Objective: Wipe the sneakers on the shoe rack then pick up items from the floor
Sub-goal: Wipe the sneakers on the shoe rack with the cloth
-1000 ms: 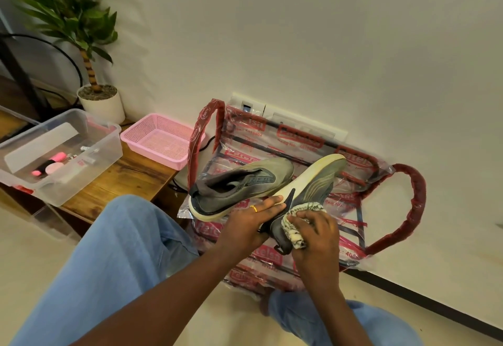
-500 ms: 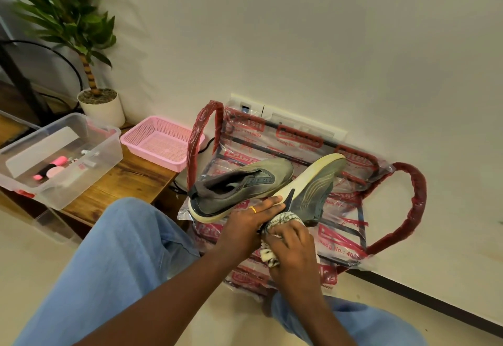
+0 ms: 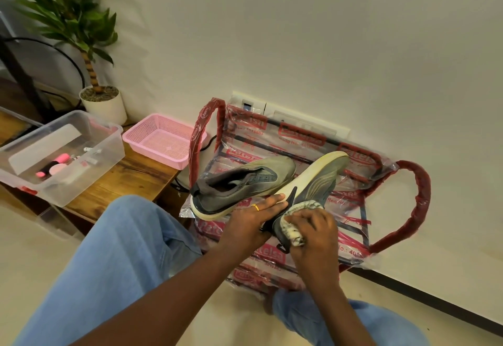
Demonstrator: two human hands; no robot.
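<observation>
Left hand (image 3: 251,219) is pressing straight fingers along the midsole, bracing the tilted sneaker (image 3: 318,182) atop the shoe rack (image 3: 415,201), so the right hand (image 3: 313,230), clutching the bunched cloth (image 3: 293,232), is scrubbing its heel-end upper.

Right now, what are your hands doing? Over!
Left hand flat on sole of tilted sneaker. Right hand grips cloth against its side. Other sneaker on rack. Nothing in the way.
</observation>
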